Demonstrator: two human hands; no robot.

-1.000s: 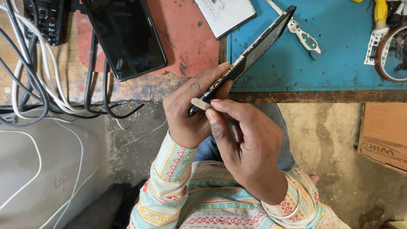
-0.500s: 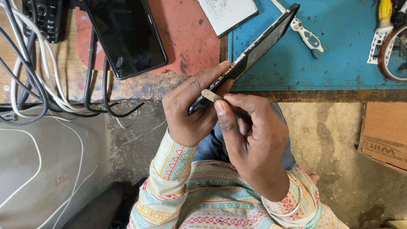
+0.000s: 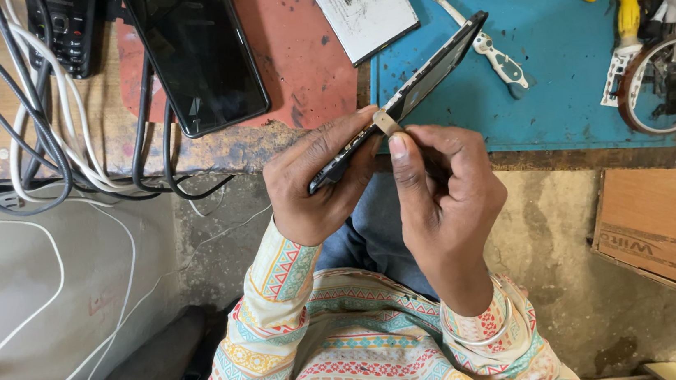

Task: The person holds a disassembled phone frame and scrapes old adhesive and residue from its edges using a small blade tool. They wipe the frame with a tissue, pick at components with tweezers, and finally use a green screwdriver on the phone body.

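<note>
Smartphone held on edge, thin tool at its seam

Smartphone point(image 3: 407, 96) is gripped by the left hand point(image 3: 317, 188) at its lower end, tilted so that its dark edge faces up and its far end reaches over the blue mat point(image 3: 567, 85) on the bench. The right hand point(image 3: 446, 200) pinches a small pale pick point(image 3: 385, 121) between thumb and fingers, and its tip rests against the phone's edge near the left thumb. Both hands are closed on what they hold; neither is spread.

As far as can be judged, the work is at an early stage: the phone looks to be in one piece, and no gap along the seam can be made out. How deep the pick sits cannot be told.

Nearby lie a toothbrush point(image 3: 476, 32) just beyond the phone's far end, a grey plate point(image 3: 362, 6), a second dark phone point(image 3: 197, 55) on the red mat point(image 3: 293, 62), a tangle of cables point(image 3: 62, 150), and a roll of tape point(image 3: 671, 83) at the right.
</note>
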